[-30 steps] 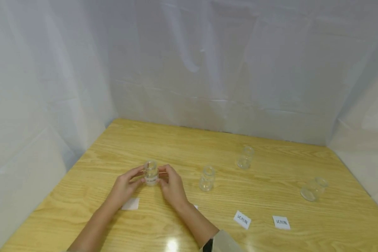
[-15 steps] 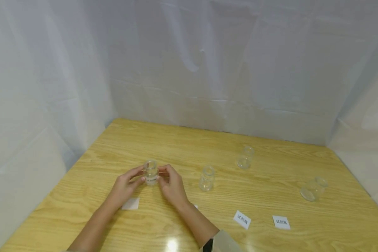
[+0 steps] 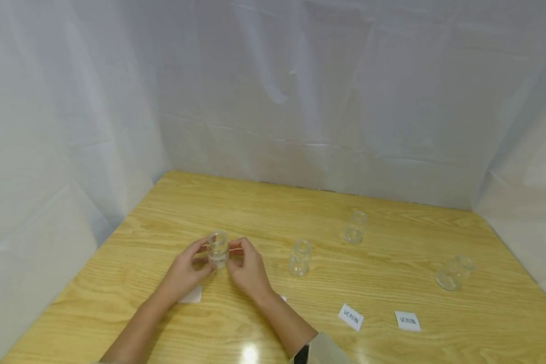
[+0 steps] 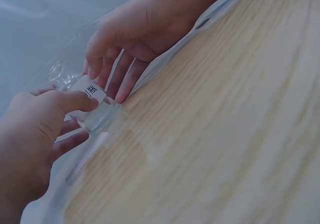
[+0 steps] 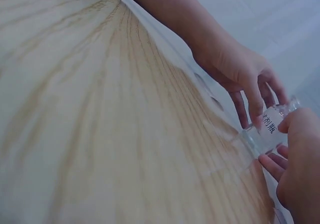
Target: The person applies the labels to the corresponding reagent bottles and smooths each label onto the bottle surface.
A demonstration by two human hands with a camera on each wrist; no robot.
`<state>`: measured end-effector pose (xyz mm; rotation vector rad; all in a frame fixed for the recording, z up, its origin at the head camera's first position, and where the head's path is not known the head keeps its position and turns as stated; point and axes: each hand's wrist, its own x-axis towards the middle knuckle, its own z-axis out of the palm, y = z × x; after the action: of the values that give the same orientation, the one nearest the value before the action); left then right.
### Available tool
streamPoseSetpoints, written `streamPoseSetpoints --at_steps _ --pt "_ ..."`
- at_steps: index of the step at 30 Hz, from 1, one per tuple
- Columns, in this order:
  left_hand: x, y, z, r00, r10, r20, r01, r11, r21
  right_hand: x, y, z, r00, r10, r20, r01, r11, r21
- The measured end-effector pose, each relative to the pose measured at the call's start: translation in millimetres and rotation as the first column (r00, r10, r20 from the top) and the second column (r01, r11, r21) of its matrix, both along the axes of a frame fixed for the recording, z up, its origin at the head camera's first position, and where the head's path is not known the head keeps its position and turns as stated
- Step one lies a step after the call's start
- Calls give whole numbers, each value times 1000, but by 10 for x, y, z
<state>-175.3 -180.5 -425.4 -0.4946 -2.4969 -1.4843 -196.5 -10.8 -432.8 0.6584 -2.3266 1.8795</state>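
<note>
A small clear glass bottle (image 3: 218, 247) stands upright on the table at the left, with a white paper label (image 4: 90, 91) of handwritten characters on its front. From its left side my left hand (image 3: 184, 270) holds it, the thumb lying across the label in the left wrist view. My right hand (image 3: 250, 270) grips the other side, thumb at the label's edge and fingers behind the glass. Both hands appear around the bottle in the right wrist view, where the label (image 5: 271, 120) shows between them.
More clear glass bottles stand to the right: one near (image 3: 299, 258), one farther back (image 3: 354, 227), one far right (image 3: 454, 273). Labelled paper slips (image 3: 351, 317) lie in front, another slip (image 3: 191, 294) by the left wrist. White sheeting (image 3: 300, 101) encloses the wooden table (image 3: 391, 253).
My left thumb has shifted right and slightly down, toward the label on the bottle. The right hand and the other bottles keep their places.
</note>
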Motion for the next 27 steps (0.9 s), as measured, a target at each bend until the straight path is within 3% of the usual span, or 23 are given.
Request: streamPoseSetpoints --at_steps 7,14,16,23,27 --pt "-15 61 -35 992 65 -111 -70 996 -48 5 -25 -12 999 -30 14 30 999 -13" --pt "-47 -13 -17 982 -3 -187 -2 1000 -26 15 -3 17 990 -49 -136 60 995 80" --pt "-51 -45 -5 984 -18 -178 15 1000 -18 20 12 36 989 -40 -144 53 995 88" --pt "-38 -124 10 998 -42 -52 42 999 -5 8 36 57 996 -1 -91 7 998 68" --pt "-36 -135 12 998 -46 -35 47 999 13 3 51 56 998 9 -68 -5 998 65"
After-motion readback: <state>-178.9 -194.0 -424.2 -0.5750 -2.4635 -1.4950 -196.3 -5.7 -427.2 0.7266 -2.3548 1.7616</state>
